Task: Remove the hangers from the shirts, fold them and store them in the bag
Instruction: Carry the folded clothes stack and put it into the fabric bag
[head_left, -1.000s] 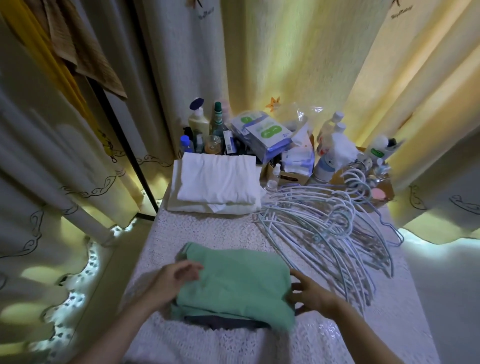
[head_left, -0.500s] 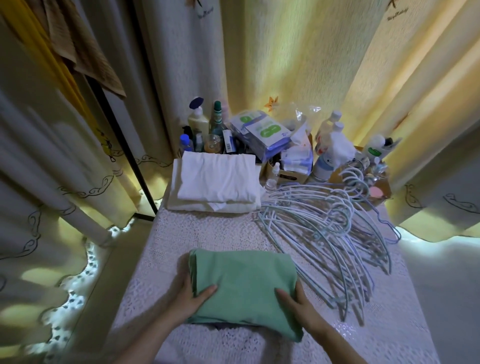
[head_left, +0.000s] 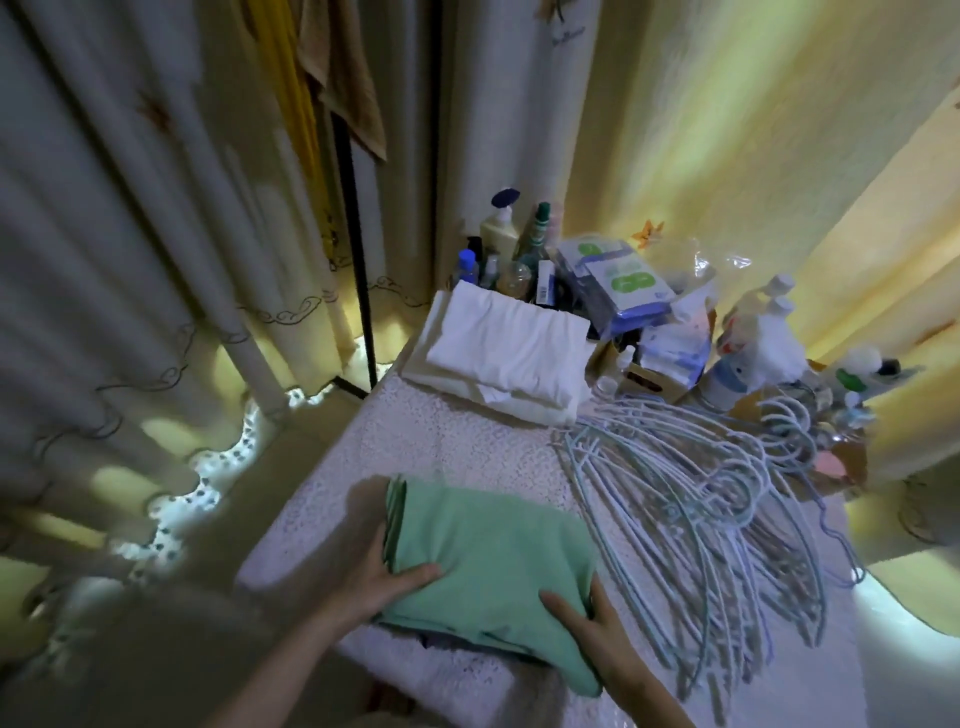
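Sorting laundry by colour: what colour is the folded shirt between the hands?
The folded shirt is plain mint green, seen in the head view.

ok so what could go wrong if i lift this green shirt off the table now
1. The left hand and right hand grip the folded green shirt only at its sides, so the middle may sag and the folds may open.
2. The pile of hangers lies right beside the right hand; a hook could snag the cloth.
3. The shirt sits near the table's front edge and could slip off.
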